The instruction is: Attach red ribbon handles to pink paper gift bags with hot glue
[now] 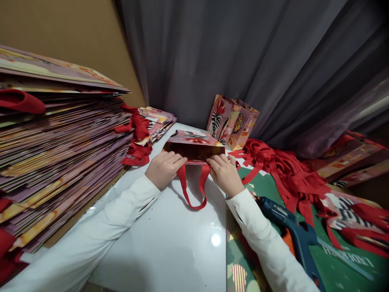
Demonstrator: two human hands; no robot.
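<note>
A dark grey curtain [194, 61] hangs in long folds behind the glossy white worktop [170, 243]. A plain brown panel [75, 40] stands beside it at upper left. A round light reflection [216, 239] gleams on the worktop.

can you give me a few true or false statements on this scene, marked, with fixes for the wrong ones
1. The left hand and right hand both touch the bag. True.
2. The bag's handle is blue. False: it is red.
3. The glue gun is left of the bag. False: it is on the right.
4. More bags stand near the curtain. True.
5. The tall stack is on the left. True.
6. The heaped ribbons are white. False: they are red.
</note>
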